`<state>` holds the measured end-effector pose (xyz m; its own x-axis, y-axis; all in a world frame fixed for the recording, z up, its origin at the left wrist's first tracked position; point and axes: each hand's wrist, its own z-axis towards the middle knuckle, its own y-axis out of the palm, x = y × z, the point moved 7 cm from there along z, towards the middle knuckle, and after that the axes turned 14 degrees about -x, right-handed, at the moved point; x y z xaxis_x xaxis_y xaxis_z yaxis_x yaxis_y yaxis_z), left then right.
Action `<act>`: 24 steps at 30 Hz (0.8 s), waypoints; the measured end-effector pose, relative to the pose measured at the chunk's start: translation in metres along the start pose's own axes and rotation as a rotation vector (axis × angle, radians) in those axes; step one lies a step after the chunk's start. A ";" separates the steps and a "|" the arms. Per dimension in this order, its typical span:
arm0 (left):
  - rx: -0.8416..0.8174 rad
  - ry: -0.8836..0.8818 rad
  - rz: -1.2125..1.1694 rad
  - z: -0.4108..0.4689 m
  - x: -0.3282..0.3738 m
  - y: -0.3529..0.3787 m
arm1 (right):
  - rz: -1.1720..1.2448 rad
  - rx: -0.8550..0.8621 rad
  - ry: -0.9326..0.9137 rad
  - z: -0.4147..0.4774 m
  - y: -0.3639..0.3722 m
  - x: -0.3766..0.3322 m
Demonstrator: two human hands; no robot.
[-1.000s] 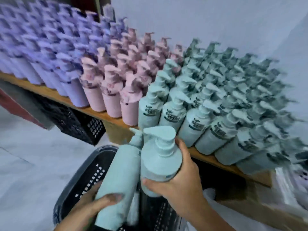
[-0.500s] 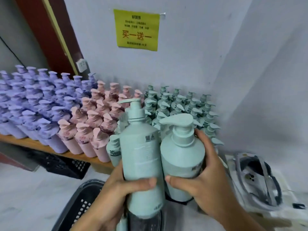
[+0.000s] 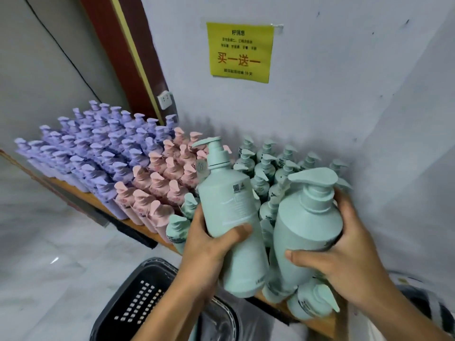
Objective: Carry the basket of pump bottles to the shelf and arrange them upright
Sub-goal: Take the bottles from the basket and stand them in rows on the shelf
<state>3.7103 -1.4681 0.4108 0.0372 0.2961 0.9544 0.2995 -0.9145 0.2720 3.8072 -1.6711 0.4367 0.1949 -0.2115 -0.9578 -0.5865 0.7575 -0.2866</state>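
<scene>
Two mint-green plastic pump bottles are gripped above the wooden shelf: the taller bottle by the left hand, the rounder bottle by the right hand. The black perforated basket sits at seven o'clock. Placement is underway; next, free spots among the mint rows must be found.

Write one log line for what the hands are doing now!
left hand: holds tall teal pump bottle | right hand: holds round teal pump bottle | above wooden shelf
</scene>
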 end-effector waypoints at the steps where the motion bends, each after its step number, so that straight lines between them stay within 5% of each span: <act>1: 0.005 0.007 -0.004 0.005 0.001 0.000 | 0.023 -0.005 0.016 0.005 -0.005 0.006; 10: 0.030 0.041 0.087 0.066 -0.006 -0.022 | 0.036 0.022 0.090 0.055 -0.012 0.043; 24: -0.220 0.032 -0.039 0.169 0.008 0.004 | -0.012 0.296 0.093 0.096 -0.060 0.035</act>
<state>3.8734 -1.4231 0.3987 -0.0020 0.3270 0.9450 0.0850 -0.9415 0.3260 3.9250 -1.6645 0.4225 0.1201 -0.2668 -0.9562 -0.3270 0.8988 -0.2919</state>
